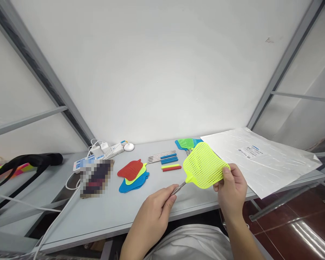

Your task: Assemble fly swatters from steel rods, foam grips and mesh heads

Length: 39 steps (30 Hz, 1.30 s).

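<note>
A yellow fly swatter head (pixel 205 167), dotted with holes, is held up over the table's front. My right hand (pixel 231 186) pinches its right edge between thumb and fingers. My left hand (pixel 158 209) is closed around the metal rod (pixel 178 188) that joins the head's narrow neck. Left of my hands lie loose heads in a loose stack: a red one (pixel 130 170), a yellow one (pixel 137 177) and blue (pixel 134 186) at the bottom. Metal rods (pixel 158 156), blue handle sleeves (pixel 169 160), a yellow sleeve (pixel 170 166) and a red sleeve (pixel 172 168) lie beyond.
Green and blue swatters (pixel 188 143) lie at the back. A white packing sheet (pixel 260 159) covers the right side, overhanging the edge. Power strips (pixel 89 161) with cables and a round white device (pixel 129 147) sit back left. A blurred item (pixel 97 178) and black straps (pixel 24 162) are left.
</note>
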Each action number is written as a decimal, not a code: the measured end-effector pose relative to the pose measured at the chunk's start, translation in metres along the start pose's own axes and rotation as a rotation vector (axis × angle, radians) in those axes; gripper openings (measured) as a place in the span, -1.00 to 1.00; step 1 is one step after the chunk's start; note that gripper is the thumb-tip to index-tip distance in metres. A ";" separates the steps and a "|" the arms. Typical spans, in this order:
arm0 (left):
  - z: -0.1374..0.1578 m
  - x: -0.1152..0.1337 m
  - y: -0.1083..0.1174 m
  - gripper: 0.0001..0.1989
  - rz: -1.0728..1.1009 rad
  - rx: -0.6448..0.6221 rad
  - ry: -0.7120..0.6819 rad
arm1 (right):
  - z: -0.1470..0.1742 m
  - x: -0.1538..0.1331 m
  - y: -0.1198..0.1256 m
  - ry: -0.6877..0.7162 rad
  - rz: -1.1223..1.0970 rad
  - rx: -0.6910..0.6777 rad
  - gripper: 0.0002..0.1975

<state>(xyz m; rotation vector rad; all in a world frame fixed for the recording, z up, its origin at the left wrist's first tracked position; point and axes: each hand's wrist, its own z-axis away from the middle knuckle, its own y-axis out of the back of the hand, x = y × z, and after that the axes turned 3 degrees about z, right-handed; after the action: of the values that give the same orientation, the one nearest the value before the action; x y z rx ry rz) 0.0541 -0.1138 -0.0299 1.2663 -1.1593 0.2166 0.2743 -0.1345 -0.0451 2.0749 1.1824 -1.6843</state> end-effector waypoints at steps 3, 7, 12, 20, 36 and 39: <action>0.000 0.001 0.000 -0.61 -0.002 -0.006 0.006 | -0.001 0.001 0.001 -0.006 -0.004 -0.016 -0.71; -0.002 0.001 0.000 -0.61 -0.005 -0.003 0.003 | -0.002 0.007 -0.001 -0.057 -0.003 -0.089 -0.73; -0.003 0.001 -0.002 -0.61 0.008 -0.031 0.023 | 0.006 0.018 -0.010 -0.166 -0.002 -0.193 -0.73; 0.002 0.008 0.000 -0.59 0.038 -0.082 0.057 | 0.020 0.017 -0.021 -0.274 -0.027 -0.533 -0.63; -0.005 -0.003 0.010 -0.64 -0.094 -0.038 0.124 | 0.051 0.046 -0.058 -0.500 -0.256 -0.549 -0.60; -0.002 -0.007 0.017 -0.66 -0.123 -0.041 0.153 | 0.058 0.055 -0.063 -0.567 -0.290 -0.582 -0.65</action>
<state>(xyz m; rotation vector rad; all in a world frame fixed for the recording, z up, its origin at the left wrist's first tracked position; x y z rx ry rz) 0.0397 -0.1030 -0.0243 1.2575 -0.9474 0.1942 0.1899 -0.1050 -0.0933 1.0377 1.5601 -1.6130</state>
